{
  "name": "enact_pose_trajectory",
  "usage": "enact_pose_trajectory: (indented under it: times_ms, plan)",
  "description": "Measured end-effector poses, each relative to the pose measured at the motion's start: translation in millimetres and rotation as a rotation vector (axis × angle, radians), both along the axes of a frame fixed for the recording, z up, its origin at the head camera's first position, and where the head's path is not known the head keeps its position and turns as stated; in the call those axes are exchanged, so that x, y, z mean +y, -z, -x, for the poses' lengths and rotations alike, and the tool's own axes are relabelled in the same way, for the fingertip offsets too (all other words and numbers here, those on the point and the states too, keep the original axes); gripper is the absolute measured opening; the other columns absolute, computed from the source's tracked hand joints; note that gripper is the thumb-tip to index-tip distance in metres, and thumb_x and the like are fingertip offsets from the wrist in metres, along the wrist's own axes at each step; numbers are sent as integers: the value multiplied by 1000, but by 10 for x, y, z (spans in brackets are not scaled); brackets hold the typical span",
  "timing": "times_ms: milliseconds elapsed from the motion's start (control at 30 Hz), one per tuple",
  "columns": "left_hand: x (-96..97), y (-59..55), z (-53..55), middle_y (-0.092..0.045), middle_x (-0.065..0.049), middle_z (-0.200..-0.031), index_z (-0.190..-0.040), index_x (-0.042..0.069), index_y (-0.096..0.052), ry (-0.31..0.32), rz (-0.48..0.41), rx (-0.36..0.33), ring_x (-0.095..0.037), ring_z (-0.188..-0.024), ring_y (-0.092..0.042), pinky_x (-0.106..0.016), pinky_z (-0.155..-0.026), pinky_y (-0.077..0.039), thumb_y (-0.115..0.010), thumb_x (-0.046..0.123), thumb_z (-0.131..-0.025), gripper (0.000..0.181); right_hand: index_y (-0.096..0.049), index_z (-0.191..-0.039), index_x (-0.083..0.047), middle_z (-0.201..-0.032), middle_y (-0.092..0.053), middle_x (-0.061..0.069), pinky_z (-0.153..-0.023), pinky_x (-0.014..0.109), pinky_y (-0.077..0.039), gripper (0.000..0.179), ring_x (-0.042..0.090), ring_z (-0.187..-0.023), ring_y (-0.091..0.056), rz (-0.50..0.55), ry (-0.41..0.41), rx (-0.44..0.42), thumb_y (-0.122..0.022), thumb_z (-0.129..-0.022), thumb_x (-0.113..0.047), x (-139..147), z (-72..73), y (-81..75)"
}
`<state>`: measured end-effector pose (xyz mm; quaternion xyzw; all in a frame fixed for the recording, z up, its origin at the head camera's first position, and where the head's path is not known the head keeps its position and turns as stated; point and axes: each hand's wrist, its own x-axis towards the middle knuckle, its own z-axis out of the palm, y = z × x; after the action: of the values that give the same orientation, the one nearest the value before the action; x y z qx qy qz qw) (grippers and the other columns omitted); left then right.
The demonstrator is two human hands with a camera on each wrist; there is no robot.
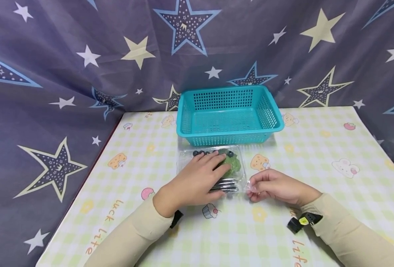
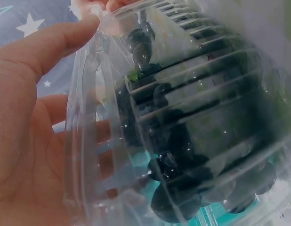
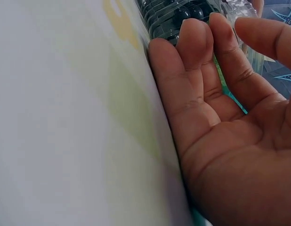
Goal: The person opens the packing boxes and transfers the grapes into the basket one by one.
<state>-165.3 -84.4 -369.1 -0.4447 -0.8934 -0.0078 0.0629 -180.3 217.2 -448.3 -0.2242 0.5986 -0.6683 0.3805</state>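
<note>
A clear plastic clamshell box [image 1: 185, 159] lies on the table, with dark round grapes [image 2: 171, 200] and something green and leafy [image 1: 233, 165] showing through its ribbed plastic. My left hand [image 1: 200, 180] rests across the top of the box, fingers spread and fairly straight, its thumb by the near edge. At the near right corner, my right hand [image 1: 277, 187] pinches the edge of the box between thumb and forefinger; its other fingers [image 3: 169, 70] curl loosely below. Part of the box is hidden under the left hand.
Just behind the box stands a turquoise plastic basket [image 1: 230, 140] with nothing in it. The table has a checked, cartoon-printed cloth [image 1: 317, 163]. A dark star-patterned curtain [image 1: 117, 44] hangs behind and down the left side.
</note>
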Motion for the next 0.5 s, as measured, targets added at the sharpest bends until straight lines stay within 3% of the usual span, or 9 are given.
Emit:
enact_pose_trajectory:
  times_ms: [500]
  plan:
    - [-28,-19,17,-48,-11,-157,-150,19,-52,8,-6,-5,-35,-147,-45,-56,-114,-42,-70,56,-92,71,-66,-105,5,-107,-75,17,-92,39,-60,13,19,-98,-75,-17,5,5,-58,-101,-5,-6,2,-22]
